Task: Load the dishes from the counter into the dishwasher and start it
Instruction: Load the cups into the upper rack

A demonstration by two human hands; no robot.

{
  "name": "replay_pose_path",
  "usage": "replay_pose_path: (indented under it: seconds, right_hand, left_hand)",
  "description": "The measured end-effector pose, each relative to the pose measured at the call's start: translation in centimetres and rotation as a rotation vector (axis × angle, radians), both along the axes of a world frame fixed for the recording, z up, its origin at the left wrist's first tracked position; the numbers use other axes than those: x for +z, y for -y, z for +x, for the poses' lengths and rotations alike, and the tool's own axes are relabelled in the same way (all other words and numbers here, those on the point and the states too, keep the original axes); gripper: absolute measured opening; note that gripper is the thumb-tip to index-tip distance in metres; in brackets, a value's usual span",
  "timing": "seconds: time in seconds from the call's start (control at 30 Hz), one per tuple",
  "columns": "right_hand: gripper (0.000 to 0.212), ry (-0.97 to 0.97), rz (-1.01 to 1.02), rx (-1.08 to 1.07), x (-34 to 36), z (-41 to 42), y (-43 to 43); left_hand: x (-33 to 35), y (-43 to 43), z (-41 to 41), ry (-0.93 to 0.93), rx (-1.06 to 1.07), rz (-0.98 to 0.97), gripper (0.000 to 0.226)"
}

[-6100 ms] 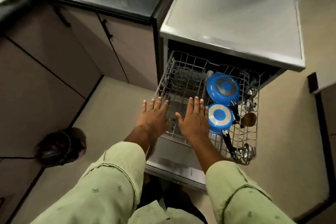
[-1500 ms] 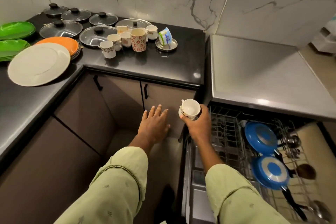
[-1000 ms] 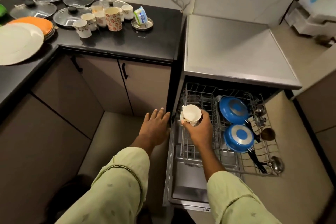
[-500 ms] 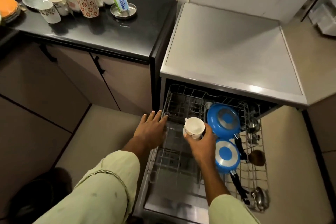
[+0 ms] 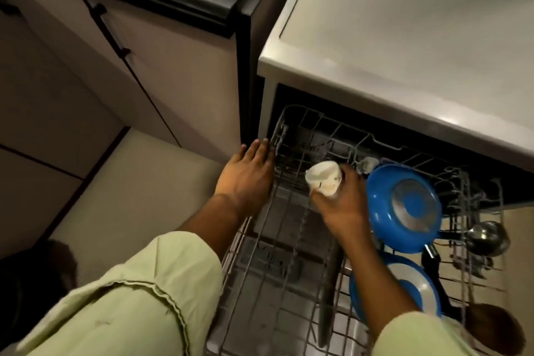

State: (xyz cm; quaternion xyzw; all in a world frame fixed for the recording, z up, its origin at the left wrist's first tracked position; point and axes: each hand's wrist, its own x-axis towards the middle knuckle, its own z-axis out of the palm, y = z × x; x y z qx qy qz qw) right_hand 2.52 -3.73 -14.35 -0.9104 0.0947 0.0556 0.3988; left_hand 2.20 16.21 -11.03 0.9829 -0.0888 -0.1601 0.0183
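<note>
In the head view, a person leans over the pulled-out dishwasher rack (image 5: 278, 129). The right hand (image 5: 344, 211) has its fingers and thumb curled round a small white cup (image 5: 323, 179), gripping it by the body. The cup hangs in the air over the back left part of the rack, tilted so its mouth faces up and to the left, and it touches none of the wires. The left hand (image 5: 245, 179) holds nothing. Its fingers are straight and lie together at the rack's left rim near the back corner, though I cannot tell whether they press on the wire or only sit beside it.

On the right side of the rack, a blue pan (image 5: 404, 208) stands on edge just beside the cup hand, with a second blue pan (image 5: 419, 292) nearer the front. A steel ladle (image 5: 488, 237) lies at the rack's far right. The left half of the rack is bare wire.

The cup looks like glazed ceramic, so it is probably light, stiff and easy to chip. It may also be slick if wet. The grip round the body seems sound, and I cannot see the handle clearly. I judge the next move is to turn it mouth down and lower it gently between the prongs, keeping it clear of the pan's rim. A knock on metal or a drop onto the wires is the main risk.
</note>
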Motion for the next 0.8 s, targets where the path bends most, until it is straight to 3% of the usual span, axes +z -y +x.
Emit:
replay_pose_path:
  seconds: [0.33,0.47,0.63,0.8]
  right_hand:
    - [0.079,-0.035,-0.241,0.185,-0.8,8.8,-1.4]
    - [0.072,0.047,-0.27,0.199,-2.3,10.9,-2.8]
    - [0.067,0.062,-0.505,0.315,-4.0,12.5,-4.4]
    - [0.063,0.083,-0.565,0.357,-5.0,12.7,-5.7]
  left_hand:
    - [-2.7,1.0,1.7,0.209,-0.013,0.015,0.064]
    - [-3.7,1.1,1.4,0.249,0.008,-0.003,0.062]
    - [-4.2,1.0,1.8,0.406,-0.01,0.072,0.059]
    - [-4.4,1.0,1.8,0.447,0.003,0.086,0.063]
